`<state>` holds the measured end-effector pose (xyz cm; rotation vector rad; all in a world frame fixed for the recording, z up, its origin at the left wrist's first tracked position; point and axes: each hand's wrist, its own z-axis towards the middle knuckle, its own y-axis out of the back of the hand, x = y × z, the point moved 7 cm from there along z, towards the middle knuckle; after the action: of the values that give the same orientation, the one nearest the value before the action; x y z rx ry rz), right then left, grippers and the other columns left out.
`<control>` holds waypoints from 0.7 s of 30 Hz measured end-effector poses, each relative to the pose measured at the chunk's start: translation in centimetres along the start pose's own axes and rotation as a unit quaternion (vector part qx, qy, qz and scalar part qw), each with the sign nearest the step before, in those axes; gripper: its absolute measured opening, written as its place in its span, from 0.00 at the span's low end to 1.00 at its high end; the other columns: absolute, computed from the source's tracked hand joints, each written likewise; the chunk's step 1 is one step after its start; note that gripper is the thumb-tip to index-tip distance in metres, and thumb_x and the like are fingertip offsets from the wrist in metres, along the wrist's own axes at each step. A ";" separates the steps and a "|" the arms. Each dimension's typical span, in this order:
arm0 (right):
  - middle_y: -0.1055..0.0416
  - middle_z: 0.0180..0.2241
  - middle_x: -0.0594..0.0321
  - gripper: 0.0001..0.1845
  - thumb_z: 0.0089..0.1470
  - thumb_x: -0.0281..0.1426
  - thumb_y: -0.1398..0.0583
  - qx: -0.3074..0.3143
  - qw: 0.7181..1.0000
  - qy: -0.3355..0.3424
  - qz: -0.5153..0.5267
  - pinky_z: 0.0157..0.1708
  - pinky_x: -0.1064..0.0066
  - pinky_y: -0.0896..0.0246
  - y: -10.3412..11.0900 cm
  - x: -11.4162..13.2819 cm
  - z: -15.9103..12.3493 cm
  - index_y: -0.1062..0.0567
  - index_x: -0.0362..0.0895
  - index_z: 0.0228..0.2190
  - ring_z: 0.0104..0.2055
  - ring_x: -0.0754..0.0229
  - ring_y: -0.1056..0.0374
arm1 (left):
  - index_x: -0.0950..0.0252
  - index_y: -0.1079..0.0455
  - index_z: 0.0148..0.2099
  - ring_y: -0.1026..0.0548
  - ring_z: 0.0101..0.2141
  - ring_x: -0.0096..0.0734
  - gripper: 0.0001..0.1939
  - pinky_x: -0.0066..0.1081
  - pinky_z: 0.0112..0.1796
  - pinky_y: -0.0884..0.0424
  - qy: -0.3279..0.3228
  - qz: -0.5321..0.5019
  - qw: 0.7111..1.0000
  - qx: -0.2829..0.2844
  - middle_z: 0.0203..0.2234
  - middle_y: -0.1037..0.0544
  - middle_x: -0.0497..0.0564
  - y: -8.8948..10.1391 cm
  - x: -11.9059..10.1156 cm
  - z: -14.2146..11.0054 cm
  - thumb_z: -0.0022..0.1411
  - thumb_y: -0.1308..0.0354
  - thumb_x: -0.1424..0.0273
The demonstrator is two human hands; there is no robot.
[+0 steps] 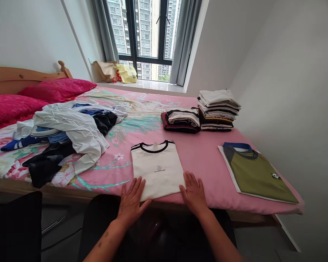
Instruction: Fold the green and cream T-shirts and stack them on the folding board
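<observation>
A white T-shirt with a black collar and a small dark print lies folded into a rectangle near the bed's front edge. Flat on its lower left corner rests my left hand, fingers spread and pointing away from me. My right hand touches the shirt's lower right corner, its fingers stretched out partly over the pink sheet. Neither hand grips anything. Off to the right, an olive T-shirt with a panda patch lies folded on top of other folded shirts.
On the left lies a loose heap of clothes, white, blue and black. Behind the shirt stand a low folded pile and a taller folded stack. Red pillows lie by the headboard. Bags sit on the windowsill. A wall bounds the right.
</observation>
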<state>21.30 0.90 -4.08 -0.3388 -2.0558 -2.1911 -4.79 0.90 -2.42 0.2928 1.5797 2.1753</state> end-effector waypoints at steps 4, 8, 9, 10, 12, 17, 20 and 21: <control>0.43 0.59 0.53 0.30 0.59 0.43 0.55 -0.127 0.983 -0.024 0.131 0.62 0.56 0.65 1.5 -1.2 -3.8 0.38 0.39 0.56 0.63 0.54 0.54 | 0.62 0.51 0.65 0.53 0.63 0.42 0.34 0.51 0.60 0.64 -0.009 0.006 1.000 0.013 0.63 0.48 0.54 0.5 0.8 -1.8 0.57 0.50 0.72; 0.32 0.49 0.51 0.25 0.55 0.45 0.48 -0.177 0.884 -0.108 0.420 0.55 0.59 0.46 1.3 0.4 -7.4 0.29 0.42 0.46 0.53 0.52 0.38 | 0.58 0.39 0.60 0.53 0.63 0.42 0.32 0.51 0.60 0.62 0.026 0.018 0.999 -0.016 0.62 0.45 0.53 0.9 0.5 -1.7 0.53 0.54 0.81; 0.31 0.47 0.51 0.24 0.54 0.46 0.47 -0.147 0.847 -0.134 0.494 0.52 0.59 0.43 0.6 1.2 -7.9 0.28 0.42 0.45 0.51 0.52 0.36 | 0.57 0.37 0.59 0.53 0.63 0.42 0.31 0.52 0.60 0.62 0.030 0.018 0.999 -0.024 0.62 0.44 0.53 1.0 0.4 -1.6 0.53 0.54 0.82; 0.29 0.46 0.52 0.24 0.53 0.47 0.45 -0.102 0.806 -0.158 0.561 0.49 0.59 0.40 -0.2 2.2 -8.2 0.28 0.42 0.44 0.48 0.51 0.34 | 0.56 0.36 0.58 0.52 0.63 0.43 0.31 0.52 0.60 0.63 0.031 0.016 0.999 -0.031 0.62 0.43 0.53 1.0 0.3 -1.6 0.53 0.54 0.82; 0.29 0.44 0.51 0.26 0.50 0.47 0.43 -0.003 0.727 -0.194 0.659 0.42 0.61 0.35 -1.7 4.5 -8.4 0.28 0.41 0.43 0.45 0.51 0.32 | 0.54 0.37 0.58 0.51 0.62 0.43 0.31 0.53 0.60 0.63 0.021 0.007 0.999 -0.042 0.62 0.43 0.53 1.1 0.3 -1.6 0.54 0.55 0.82; 0.30 0.46 0.51 0.26 0.51 0.47 0.42 0.137 0.582 -0.205 0.775 0.37 0.66 0.34 -3.5 9.9 -7.5 0.30 0.41 0.44 0.46 0.53 0.31 | 0.52 0.36 0.57 0.49 0.62 0.43 0.26 0.53 0.59 0.58 -0.011 -0.011 0.998 -0.064 0.62 0.43 0.52 1.7 0.5 -2.2 0.59 0.54 0.79; 0.28 0.45 0.53 0.23 0.50 0.45 0.40 0.129 0.508 -0.205 0.827 0.38 0.66 0.34 -3.7 12.1 -6.4 0.30 0.42 0.42 0.45 0.54 0.31 | 0.51 0.35 0.56 0.48 0.62 0.42 0.24 0.53 0.59 0.54 -0.016 -0.007 0.997 -0.073 0.61 0.42 0.53 1.9 0.6 -2.7 0.61 0.54 0.76; 0.28 0.44 0.54 0.22 0.49 0.44 0.39 0.110 0.486 -0.207 0.842 0.39 0.65 0.34 -3.5 12.4 -6.0 0.30 0.42 0.41 0.45 0.55 0.30 | 0.51 0.35 0.56 0.48 0.62 0.42 0.23 0.52 0.58 0.54 -0.015 -0.004 0.997 -0.073 0.61 0.42 0.53 1.9 0.6 -2.9 0.62 0.54 0.76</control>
<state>7.94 -3.99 -4.78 -1.8518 -0.7886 -0.4917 -6.91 -1.74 -1.66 0.2708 1.3948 2.2557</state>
